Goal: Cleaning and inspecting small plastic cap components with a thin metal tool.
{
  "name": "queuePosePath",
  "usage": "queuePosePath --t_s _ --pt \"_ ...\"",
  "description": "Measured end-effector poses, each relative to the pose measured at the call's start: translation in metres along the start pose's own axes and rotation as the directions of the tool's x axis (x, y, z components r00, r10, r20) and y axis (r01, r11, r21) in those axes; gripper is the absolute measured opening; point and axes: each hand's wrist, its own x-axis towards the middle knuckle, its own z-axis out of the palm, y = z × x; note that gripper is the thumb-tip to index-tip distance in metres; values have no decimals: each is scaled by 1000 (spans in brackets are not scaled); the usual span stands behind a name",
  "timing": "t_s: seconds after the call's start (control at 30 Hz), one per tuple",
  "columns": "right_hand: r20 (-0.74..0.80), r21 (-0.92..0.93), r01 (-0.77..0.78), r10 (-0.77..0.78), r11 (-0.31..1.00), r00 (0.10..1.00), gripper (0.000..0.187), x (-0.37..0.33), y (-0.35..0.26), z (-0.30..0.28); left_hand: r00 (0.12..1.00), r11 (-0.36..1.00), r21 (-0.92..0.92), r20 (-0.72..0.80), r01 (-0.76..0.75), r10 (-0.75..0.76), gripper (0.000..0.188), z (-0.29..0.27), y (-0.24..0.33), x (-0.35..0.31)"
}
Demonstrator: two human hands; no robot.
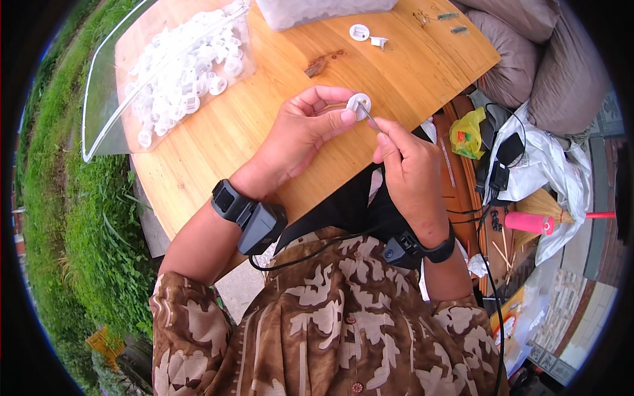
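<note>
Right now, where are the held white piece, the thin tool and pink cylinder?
Held white piece (358, 98), head view: upper part of its face.
Thin tool (371, 119), head view: middle of its shaft.
Pink cylinder (527, 223), head view: middle of its side.

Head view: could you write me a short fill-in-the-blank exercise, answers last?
The right hand holds a thin tool at a small round part coloured ____.
The heap of parts lies toward the table's ____ side.
The loose white pieces near the tub number ____.
Off the table lies a cylinder coloured ____.

Missing words: white; left; two; pink.
</note>
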Motion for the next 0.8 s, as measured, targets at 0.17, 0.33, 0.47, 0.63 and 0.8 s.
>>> queuePosePath --t_s 0.17,0.33,0.47,0.63,0.8 --pt "1 21 -4 4 1000 1000 19 -1 3 3 1000 1000 -16 4 6 -6 24 2 -2 1" --pt "-5 -7 38 -38 999 999 19 -3 5 9 1000 1000 -7 -13 -20 20 22 3 -2 -1" --pt "-7 -67 75 -76 995 997 20 -3 3 9 999 999 28 -34 -25 26 22 4 -2 -2" --pt "98 -380 98 -66 920 993 19 -3 -6 -1 997 979 201 -76 19 -4 26 2 -5 0" --pt "220 -524 158 -45 837 974 11 1 -14 -16 999 927 374 -28 -20 33 27 -1 -11 2"
